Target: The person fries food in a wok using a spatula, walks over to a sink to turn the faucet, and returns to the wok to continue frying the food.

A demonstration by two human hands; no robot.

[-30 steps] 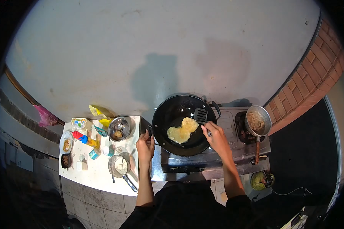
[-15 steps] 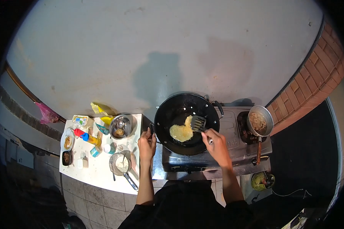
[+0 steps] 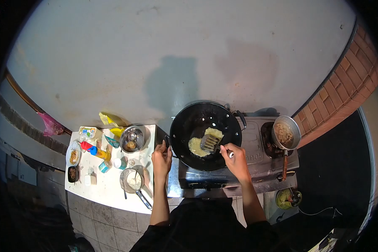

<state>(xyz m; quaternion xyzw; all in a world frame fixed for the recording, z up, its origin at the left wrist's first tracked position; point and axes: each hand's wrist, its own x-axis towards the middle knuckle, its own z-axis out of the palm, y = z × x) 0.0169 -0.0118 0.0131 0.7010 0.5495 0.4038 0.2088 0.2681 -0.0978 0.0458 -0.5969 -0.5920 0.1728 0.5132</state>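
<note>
A black wok (image 3: 189, 119) sits on the stove in front of me. My left hand (image 3: 161, 158) is closed around the wok's left handle. In my right hand (image 3: 235, 159) is a slotted spatula (image 3: 209, 143), its head down inside the wok. Yellowish cooked egg or batter (image 3: 196, 147) lies in the wok, with one part left of the spatula and another part (image 3: 214, 133) just above it. The spatula head covers the middle of this food.
On the stove's right burner stands a pot (image 3: 286, 130) of food, its wooden handle toward me. The white table (image 3: 107, 195) at left carries a metal bowl (image 3: 132, 134), a strainer-like pan (image 3: 134, 180), squeeze bottles (image 3: 97, 152) and small dishes. A green container (image 3: 284, 198) is at lower right.
The spatula head has shifted left and slightly down over the food. The food's right part now looks broader and folded or bunched above the spatula. My left hand stays put.
</note>
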